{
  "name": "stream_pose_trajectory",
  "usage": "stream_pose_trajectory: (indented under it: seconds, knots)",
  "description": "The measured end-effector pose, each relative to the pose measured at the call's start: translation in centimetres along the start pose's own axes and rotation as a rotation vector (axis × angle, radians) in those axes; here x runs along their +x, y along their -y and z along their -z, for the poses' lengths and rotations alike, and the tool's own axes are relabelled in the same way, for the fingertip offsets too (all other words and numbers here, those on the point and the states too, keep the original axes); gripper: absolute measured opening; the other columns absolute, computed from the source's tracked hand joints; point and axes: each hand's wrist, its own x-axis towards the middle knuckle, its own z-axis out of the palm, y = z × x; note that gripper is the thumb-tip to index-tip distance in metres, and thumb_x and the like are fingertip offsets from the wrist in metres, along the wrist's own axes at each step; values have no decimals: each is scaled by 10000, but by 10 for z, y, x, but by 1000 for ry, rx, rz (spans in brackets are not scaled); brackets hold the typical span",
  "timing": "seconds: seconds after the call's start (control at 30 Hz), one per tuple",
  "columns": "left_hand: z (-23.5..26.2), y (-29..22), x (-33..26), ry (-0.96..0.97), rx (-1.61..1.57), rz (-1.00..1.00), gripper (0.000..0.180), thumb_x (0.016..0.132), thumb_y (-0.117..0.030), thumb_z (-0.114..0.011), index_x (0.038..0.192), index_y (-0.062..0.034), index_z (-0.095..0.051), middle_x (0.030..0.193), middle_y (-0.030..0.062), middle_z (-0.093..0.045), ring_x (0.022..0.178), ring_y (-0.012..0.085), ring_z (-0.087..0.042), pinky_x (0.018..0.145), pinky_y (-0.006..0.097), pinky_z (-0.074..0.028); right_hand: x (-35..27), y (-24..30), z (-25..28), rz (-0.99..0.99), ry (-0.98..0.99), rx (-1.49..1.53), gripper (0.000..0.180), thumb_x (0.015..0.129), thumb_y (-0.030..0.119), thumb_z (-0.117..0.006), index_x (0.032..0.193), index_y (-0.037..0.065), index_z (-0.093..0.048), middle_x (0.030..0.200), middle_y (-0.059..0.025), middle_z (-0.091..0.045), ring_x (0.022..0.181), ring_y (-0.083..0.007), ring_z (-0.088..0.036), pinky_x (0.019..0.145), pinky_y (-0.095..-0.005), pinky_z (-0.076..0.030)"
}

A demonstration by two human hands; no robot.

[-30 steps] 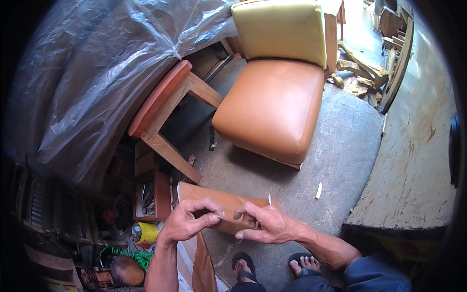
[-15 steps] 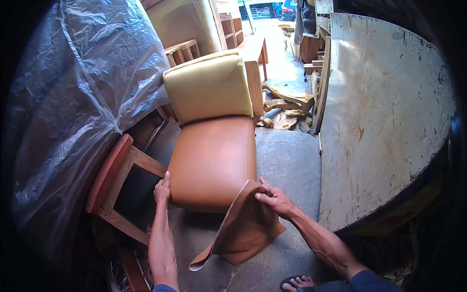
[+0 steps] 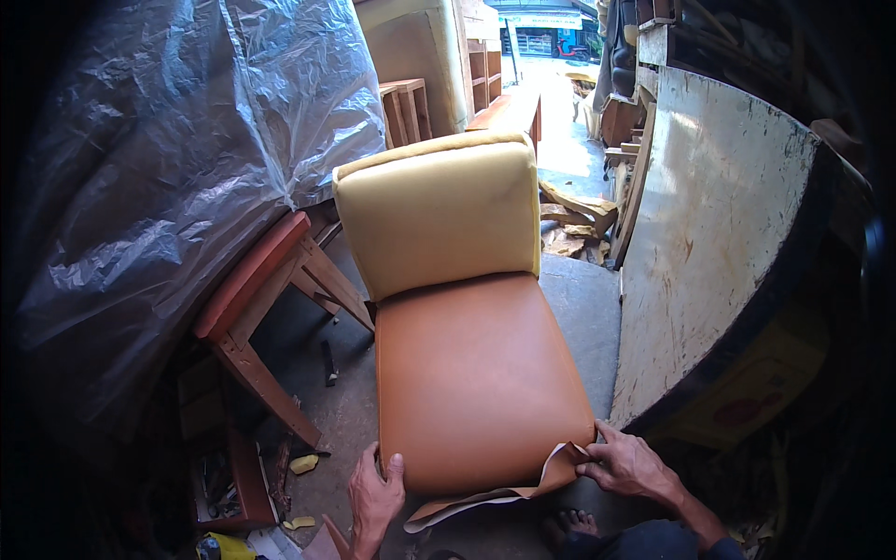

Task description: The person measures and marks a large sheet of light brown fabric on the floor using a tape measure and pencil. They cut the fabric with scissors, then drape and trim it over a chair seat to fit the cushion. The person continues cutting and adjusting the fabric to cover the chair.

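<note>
A chair seat [image 3: 476, 383] covered in smooth tan-brown leatherette takes up the middle. Behind it rises a padded backrest [image 3: 439, 215] covered in pale yellow material. My left hand [image 3: 376, 490] grips the seat's near left corner, with the thumb apart from the fingers. At the near right corner, my right hand [image 3: 630, 464] pinches a loose piece of brown leatherette [image 3: 558, 471]. This piece runs along the seat's front edge, its pale underside showing at the rim. Its lower part is hidden from view.
To the left stand a wooden frame with a reddish padded top [image 3: 252, 275] and a large plastic-sheeted object [image 3: 187, 187]. A scuffed white panel [image 3: 719, 233] leans at right. Foam scraps [image 3: 579, 219] lie beyond the chair; a box of odds and ends [image 3: 238, 485] sits lower left.
The chair now appears nearer and lower in view, its backrest more squarely facing me. The loose leatherette, hanging from my right hand before, now lies along the seat's front edge.
</note>
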Motion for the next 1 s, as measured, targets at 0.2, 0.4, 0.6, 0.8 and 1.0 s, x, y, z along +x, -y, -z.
stream_pose_trajectory:
  seconds: [0.2, 0.4, 0.6, 0.8, 1.0]
  knots:
    - [37, -69, -45, 380, -644, -402, 611, 922, -353, -759, 1384, -6, -560, 1226, 207, -691, 1116, 323, -695, 997, 423, -524, -12, 77, 44, 726, -162, 99, 291, 891, 141, -704, 1176, 97, -660, 980, -111, -668, 911, -332, -674, 823, -442, -554]
    - [60, -55, -46, 527, -722, -330, 254, 925, -134, -760, 1134, 7, -726, 1010, 122, -763, 930, 173, -731, 817, 292, -566, -7, 117, 58, 954, -301, -154, 507, 752, 63, -718, 1247, 156, -655, 950, -58, -671, 828, -296, -684, 712, -399, -573]
    - [130, -10, -17, 216, -930, -56, 280, 1021, -213, -635, 1000, 52, -722, 888, 77, -744, 818, 103, -672, 795, 253, -538, -12, 92, 62, 822, -594, 202, 325, 794, -20, -661, 1106, 60, -703, 915, -120, -693, 813, -312, -702, 723, -354, -574]
    - [244, -62, 202, -3, -1390, -17, 261, 1056, -127, -443, 1111, 59, -618, 1071, 186, -705, 974, 272, -721, 845, 377, -644, 15, 18, 31, 328, -622, 1486, 242, 1046, 130, -565, 1222, -34, -596, 1065, -109, -715, 973, -159, -702, 830, -277, -584]
    - [101, -199, 306, 223, -966, -284, 454, 1056, -298, -578, 1348, 37, -485, 1253, 146, -604, 1145, 241, -628, 972, 369, -547, -1, -26, -73, 52, -325, 1545, 280, 1005, 89, -592, 1245, -31, -512, 1062, -162, -708, 942, -238, -740, 728, -363, -660]
